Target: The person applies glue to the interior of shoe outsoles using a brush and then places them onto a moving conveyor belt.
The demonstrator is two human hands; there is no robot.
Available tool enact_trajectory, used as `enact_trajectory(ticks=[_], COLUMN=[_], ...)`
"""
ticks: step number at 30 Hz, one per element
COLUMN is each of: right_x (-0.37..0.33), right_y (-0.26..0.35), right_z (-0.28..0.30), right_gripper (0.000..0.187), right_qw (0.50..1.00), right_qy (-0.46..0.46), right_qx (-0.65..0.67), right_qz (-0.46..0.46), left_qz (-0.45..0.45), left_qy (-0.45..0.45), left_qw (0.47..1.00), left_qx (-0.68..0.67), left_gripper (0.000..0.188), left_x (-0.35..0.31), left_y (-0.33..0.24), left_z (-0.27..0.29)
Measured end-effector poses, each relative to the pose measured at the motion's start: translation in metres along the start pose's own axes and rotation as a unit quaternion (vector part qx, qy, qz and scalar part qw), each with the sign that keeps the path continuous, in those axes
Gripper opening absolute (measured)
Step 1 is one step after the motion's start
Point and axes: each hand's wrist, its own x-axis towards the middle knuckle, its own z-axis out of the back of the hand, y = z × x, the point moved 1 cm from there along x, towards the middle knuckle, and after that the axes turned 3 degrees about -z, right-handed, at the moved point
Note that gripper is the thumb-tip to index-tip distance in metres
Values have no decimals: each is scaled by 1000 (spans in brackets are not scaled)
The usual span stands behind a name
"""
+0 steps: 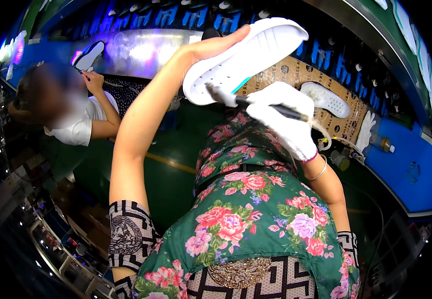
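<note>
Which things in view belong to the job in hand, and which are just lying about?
In use:
white shoe sole, held in the left hand
brush, held in the gloved right hand

Apparently just lying about:
second sole, on the cardboard
capped bottle, on the blue bench
white glove or cloth, beside the bottle

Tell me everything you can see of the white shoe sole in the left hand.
The white shoe sole looks like moulded foam or rubber, with small holes at its near end, shallow lines farther along, a raised rim at the far end and a teal strip on its right edge. It slants toward the upper right of the view, held up by the bare left hand on its left side. A brush overlaps its near end; whether its tip touches is unclear.
</note>
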Motion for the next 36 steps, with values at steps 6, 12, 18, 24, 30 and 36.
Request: enact_trajectory(ticks=[6,12,18,24,30,36], right_x=[13,35,26,3,6,16], right_y=[2,-3,3,11,17,34], right_z=[30,48,36,24,24,29], right_gripper=[18,13,14,19,24,25], right_qw=[992,984,967,957,953,945], right_qy=[-127,-69,0,-27,-85,-94], right_qx=[14,-147,-220,-226,-191,-219], right_qz=[-8,78,127,180,219,224], left_qz=[-173,-205,-115,-229,-358,-315], left_qy=[177,-14,47,20,115,-48], left_qw=[852,890,844,732,705,760], left_qx=[-460,-406,-521,-641,-601,-567], left_gripper=[72,46,50,78,104,109], left_x=[6,6,-24,-54,-36,-22], left_y=[34,75,93,69,64,68], left_z=[-22,-59,-62,-90,-123,-133])
